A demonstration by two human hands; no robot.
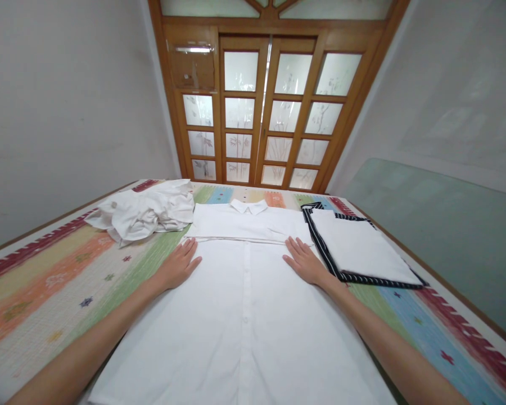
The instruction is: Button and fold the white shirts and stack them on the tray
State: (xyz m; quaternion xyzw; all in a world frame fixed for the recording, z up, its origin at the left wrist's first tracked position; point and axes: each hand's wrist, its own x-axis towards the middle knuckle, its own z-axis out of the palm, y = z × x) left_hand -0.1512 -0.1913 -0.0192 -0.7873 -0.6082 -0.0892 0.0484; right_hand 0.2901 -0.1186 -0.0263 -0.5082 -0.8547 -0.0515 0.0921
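Resting left hand (176, 268) and right hand (305, 263) with fingers (187, 249) spread on a white button-front cloth shirt (253, 304), probably keeping it smooth.

One head-worn view, forward and down.

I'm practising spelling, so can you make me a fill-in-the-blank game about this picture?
1. On the white button-front cloth shirt, the part nearest the brown wooden doors is the ____.
2. In the picture, the crumpled white cloth heap lies to the ____ of the shirt.
3. The black cloth under the folded white fabric has thin white ____.

Missing words: collar; left; stripes.
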